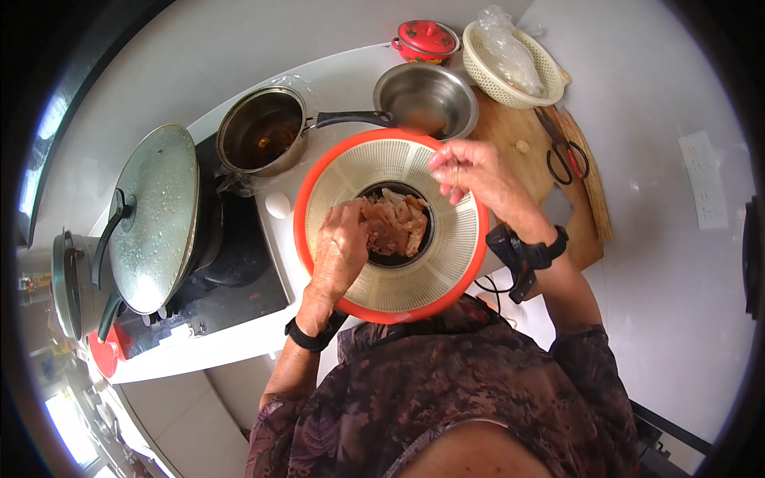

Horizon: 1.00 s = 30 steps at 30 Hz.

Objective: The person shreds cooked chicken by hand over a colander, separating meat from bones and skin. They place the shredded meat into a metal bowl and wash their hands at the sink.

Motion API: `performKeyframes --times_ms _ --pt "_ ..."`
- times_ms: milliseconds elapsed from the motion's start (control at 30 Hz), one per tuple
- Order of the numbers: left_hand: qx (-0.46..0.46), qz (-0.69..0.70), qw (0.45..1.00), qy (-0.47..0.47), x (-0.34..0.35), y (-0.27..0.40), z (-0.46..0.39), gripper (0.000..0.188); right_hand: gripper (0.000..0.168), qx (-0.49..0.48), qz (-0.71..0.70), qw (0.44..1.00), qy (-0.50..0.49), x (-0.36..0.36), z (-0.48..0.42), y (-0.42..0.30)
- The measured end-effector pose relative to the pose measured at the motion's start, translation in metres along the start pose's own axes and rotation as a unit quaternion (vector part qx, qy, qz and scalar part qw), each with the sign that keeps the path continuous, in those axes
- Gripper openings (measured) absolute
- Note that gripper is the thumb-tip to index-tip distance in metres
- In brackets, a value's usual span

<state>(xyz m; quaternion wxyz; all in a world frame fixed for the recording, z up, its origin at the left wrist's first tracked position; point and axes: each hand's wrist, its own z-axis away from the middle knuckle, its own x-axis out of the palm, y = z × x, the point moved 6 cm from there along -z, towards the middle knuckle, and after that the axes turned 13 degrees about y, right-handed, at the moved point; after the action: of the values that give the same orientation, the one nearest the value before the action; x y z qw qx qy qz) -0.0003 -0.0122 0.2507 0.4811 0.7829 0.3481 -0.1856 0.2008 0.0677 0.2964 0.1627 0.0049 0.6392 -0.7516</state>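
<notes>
A cream plastic colander with an orange rim (303,197) lies in front of me; its centre is dark. Pale pink-brown meat pieces (397,224), which look cooked, are at its middle. My left hand (343,245) is closed on the left side of this meat; its fingertips are partly hidden. Over the colander's upper right side is my right hand (472,173), its fingers bent, slightly apart and wet-looking. I see nothing held in it. Both wrists wear black straps, and the right one carries a black device (519,257).
Beyond the colander stand a steel bowl (394,89), a saucepan (224,140) with dark liquid and a red lidded pot (425,39). Right are a wooden board (496,128), scissors (559,143) and a basket (478,69). Left are an egg (277,205) and a glass-lidded pan (158,221) on a black cooktop (239,299).
</notes>
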Motion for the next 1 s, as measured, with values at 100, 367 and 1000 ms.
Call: performKeyframes --times_ms 100,367,1000 --pt "-0.046 0.011 0.998 0.040 -0.004 -0.005 0.000 0.025 0.013 -0.027 -0.001 0.998 0.049 -0.018 -0.018 -0.006" --pt "-0.118 0.045 0.991 0.041 -0.030 -0.002 0.004 0.021 0.023 -0.076 0.221 0.967 0.105 -0.051 -0.098 0.014" --pt "-0.150 0.057 0.987 0.030 -0.029 -0.022 0.018 0.018 0.027 -0.054 0.472 0.880 0.005 -0.025 -0.188 0.109"
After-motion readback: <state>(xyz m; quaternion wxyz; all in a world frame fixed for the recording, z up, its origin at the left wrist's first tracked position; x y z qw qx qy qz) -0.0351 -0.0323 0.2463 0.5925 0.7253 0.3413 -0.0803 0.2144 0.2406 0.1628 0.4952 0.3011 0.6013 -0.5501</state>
